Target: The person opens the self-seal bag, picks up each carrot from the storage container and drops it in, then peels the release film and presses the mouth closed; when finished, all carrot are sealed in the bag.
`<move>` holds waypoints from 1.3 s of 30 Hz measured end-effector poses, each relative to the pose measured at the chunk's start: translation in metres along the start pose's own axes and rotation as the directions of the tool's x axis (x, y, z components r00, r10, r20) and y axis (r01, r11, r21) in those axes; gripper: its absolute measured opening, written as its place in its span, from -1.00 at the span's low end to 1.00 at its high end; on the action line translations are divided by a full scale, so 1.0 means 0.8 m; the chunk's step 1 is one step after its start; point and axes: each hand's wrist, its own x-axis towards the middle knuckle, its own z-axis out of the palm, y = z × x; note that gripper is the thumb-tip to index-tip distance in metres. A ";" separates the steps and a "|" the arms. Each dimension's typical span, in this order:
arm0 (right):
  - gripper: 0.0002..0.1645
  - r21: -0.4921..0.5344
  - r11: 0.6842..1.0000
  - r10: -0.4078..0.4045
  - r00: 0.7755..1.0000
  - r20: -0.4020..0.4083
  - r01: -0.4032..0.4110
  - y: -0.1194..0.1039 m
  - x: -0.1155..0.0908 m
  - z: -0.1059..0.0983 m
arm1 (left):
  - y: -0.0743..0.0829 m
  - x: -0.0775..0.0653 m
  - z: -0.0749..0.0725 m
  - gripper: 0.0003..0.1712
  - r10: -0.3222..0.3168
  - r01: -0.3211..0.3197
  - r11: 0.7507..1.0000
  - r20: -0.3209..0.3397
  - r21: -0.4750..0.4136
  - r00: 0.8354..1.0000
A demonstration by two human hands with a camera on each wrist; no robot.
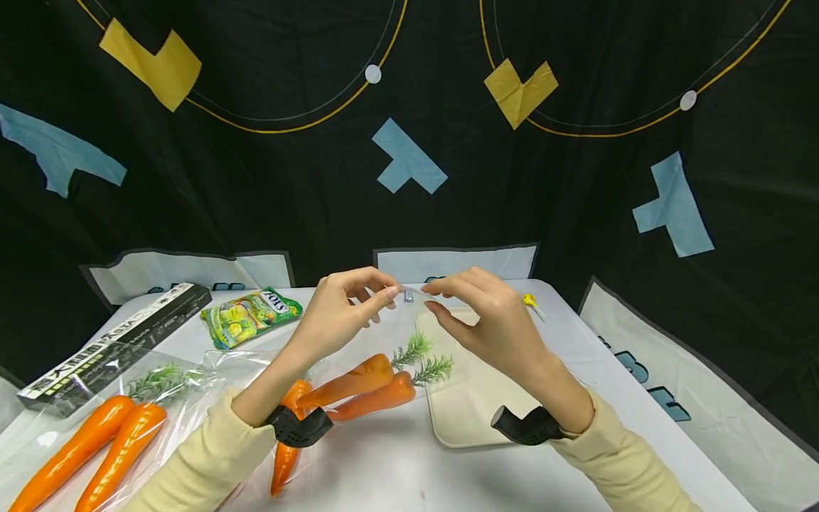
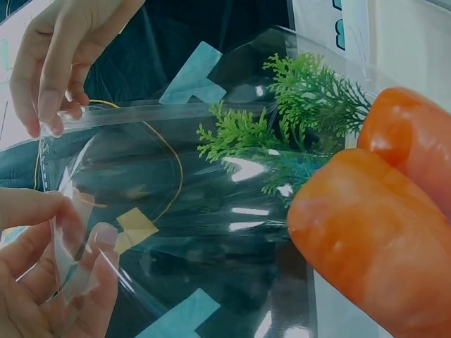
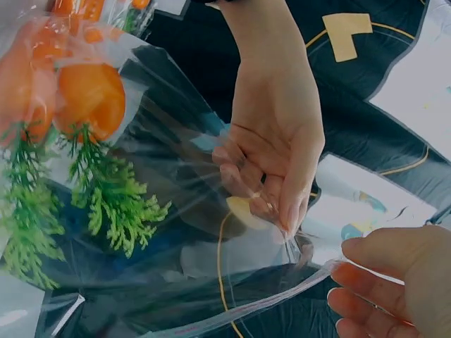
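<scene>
A clear plastic bag (image 3: 246, 306) hangs between both hands, its top edge drawn up level with the fingertips. Inside are orange toy carrots (image 1: 358, 384) with green feathery tops (image 2: 303, 105). My left hand (image 1: 348, 306) pinches one corner of the bag's edge between thumb and fingertips. Facing it, my right hand (image 1: 489, 323) pinches the edge strip with thumb and forefinger, its other fingers loosely bent. In the right wrist view the left hand (image 3: 278, 141) is seen from the palm side, gathering film at its fingertips. Another carrot (image 1: 286, 462) lies lower down, behind the left wrist.
A cream tray (image 1: 448, 437) lies under the right hand. To the left are another bag with carrots (image 1: 121, 434), a long black pasta box (image 1: 121, 341) and a green snack packet (image 1: 249, 316). A small yellow-headed item (image 1: 530, 301) lies beyond the tray.
</scene>
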 end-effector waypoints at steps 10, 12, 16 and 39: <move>-0.72 0.008 0.999 0.038 0.999 0.022 -0.038 0.014 -0.001 -0.009 | 0.002 0.003 0.002 -0.86 -0.013 0.013 1.000 0.087 0.004 0.996; -0.72 0.045 0.997 0.056 0.998 0.035 -0.058 0.016 -0.001 -0.012 | 0.002 0.002 0.002 -0.86 -0.018 0.019 1.000 0.104 -0.008 0.994; -0.72 0.110 0.990 0.079 0.995 0.065 -0.086 0.019 -0.001 -0.015 | 0.001 0.001 0.000 -0.85 -0.025 0.027 0.999 0.131 -0.019 0.991; -0.79 -0.020 0.996 0.084 0.991 0.100 -0.082 0.025 -0.015 -0.017 | 0.005 -0.001 0.002 -0.88 -0.005 0.009 1.000 0.222 -0.018 0.975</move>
